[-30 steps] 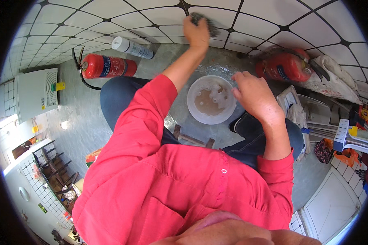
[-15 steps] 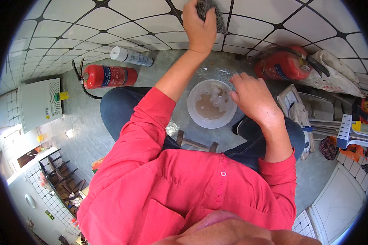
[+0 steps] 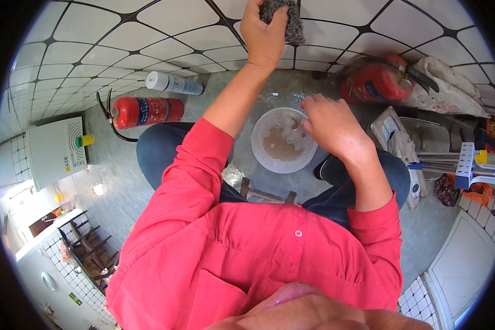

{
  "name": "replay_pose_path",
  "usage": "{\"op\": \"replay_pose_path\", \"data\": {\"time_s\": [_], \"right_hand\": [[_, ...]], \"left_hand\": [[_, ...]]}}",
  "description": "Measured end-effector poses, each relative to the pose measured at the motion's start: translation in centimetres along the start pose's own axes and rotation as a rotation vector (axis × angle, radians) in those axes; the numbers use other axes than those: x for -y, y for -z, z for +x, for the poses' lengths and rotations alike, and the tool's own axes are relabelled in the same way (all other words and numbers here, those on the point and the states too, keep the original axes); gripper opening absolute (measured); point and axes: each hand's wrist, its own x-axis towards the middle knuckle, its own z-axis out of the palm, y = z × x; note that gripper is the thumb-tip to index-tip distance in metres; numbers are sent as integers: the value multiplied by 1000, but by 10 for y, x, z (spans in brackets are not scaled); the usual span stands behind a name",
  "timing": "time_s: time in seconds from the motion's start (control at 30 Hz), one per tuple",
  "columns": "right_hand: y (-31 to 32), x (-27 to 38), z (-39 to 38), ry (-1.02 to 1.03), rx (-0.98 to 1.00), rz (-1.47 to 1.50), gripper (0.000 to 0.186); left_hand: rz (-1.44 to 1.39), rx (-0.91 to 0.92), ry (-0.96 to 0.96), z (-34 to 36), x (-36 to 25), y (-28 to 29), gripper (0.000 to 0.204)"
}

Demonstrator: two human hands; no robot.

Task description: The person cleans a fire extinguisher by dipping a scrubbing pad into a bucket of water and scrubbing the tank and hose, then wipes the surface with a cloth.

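Note:
At the tiled wall, my left hand is closed on a dark grey, speckled scrubbing sponge. The sponge lies against the white tiles, partly covered by my fingers. Between my knees stands a whitish plastic tub of cloudy, brownish water with suds on top. Over the tub's right rim hovers my right hand, its fingers loosely bent and the thumb apart. Nothing shows in it, though its palm side is hidden.
A red fire extinguisher and a white spray can lie at the left. Another extinguisher and a white sack are at the back right, near a clear plastic bin. A low wooden stool shows below the tub.
My left hand has shifted slightly left and down with the sponge on the tiles. My right hand has moved a little left, still by the tub's rim.

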Motion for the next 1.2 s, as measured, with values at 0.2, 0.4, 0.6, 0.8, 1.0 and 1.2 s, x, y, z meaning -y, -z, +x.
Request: {"op": "replay_pose_path", "data": {"time_s": [0.2, 0.4, 0.6, 0.8, 1.0, 1.2], "right_hand": [[5, -2, -3, -8, -49, 11, 27], [4, -8, -7, -24, -47, -3, 24], [7, -1, 0, 2, -68, 17, 21], [3, 2, 1, -20, -101, -25, 22], [0, -3, 0, 10, -104, -20, 22], [5, -5, -1, 5, -119, -16, 22]], "left_hand": [[88, -235, 51, -27, 162, -14, 28], [-6, -195, 421, -25, 186, -11, 23], [-473, 86, 205, -19, 49, -74, 21], [-494, -117, 685, -27, 162, -43, 19], [-656, 57, 813, -11, 70, -54, 24], [-1099, 189, 709, 8, -56, -77, 33]]}}
